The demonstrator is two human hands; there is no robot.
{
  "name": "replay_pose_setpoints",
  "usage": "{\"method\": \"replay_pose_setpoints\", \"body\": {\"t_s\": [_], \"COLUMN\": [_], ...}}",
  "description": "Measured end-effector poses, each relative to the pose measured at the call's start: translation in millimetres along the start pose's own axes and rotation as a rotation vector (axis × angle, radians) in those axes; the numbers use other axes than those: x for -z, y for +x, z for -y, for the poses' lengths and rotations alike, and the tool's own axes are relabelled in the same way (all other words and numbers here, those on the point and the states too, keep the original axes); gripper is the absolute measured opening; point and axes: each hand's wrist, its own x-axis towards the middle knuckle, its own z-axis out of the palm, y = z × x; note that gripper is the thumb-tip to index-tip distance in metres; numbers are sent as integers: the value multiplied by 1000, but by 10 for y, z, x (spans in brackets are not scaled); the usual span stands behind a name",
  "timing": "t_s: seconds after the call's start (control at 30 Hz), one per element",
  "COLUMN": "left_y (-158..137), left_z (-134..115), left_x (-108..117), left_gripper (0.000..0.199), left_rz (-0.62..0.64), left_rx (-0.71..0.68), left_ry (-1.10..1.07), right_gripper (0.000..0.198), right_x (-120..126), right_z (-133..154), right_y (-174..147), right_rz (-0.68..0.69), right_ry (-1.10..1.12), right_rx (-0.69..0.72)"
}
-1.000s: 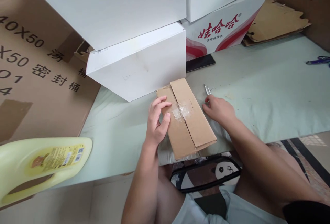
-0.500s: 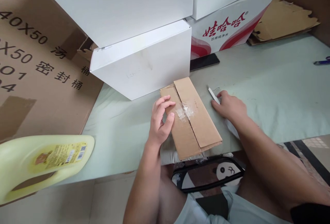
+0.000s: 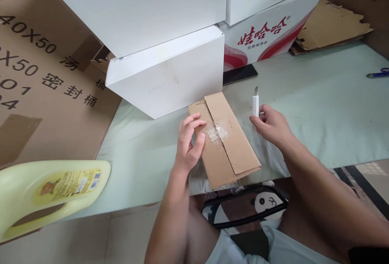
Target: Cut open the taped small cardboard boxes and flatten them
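A small brown cardboard box lies on the green cloth, clear tape across the middle of its top seam. My left hand rests on the box's left side, fingers apart and thumb on the top flap; it does not wrap round the box. Right of the box, my right hand is closed around a white utility knife. The knife's metal blade is out and points away from me. Its lower handle is hidden by my fingers. The knife and the box are apart.
White boxes stand stacked behind, beside a red-and-white carton. A black phone lies at their foot. Flattened cardboard and scissors are on the right. A yellow jug and a large carton are on the left.
My right hand has turned the knife upright, and its blade has come up and to the right, showing more clearly. My left hand and the cardboard box stay in place.
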Motion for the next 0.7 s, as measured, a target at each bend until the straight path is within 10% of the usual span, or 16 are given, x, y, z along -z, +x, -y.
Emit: {"method": "replay_pose_setpoints", "body": {"t_s": [0.7], "left_y": [-4], "left_z": [-6], "left_x": [-10], "left_gripper": [28], "left_rz": [-4], "left_rx": [7], "left_ry": [31], "right_gripper": [17], "right_x": [-78], "right_z": [-18], "right_y": [-67], "right_rz": [135], "right_ry": [-13], "right_rx": [150]}}
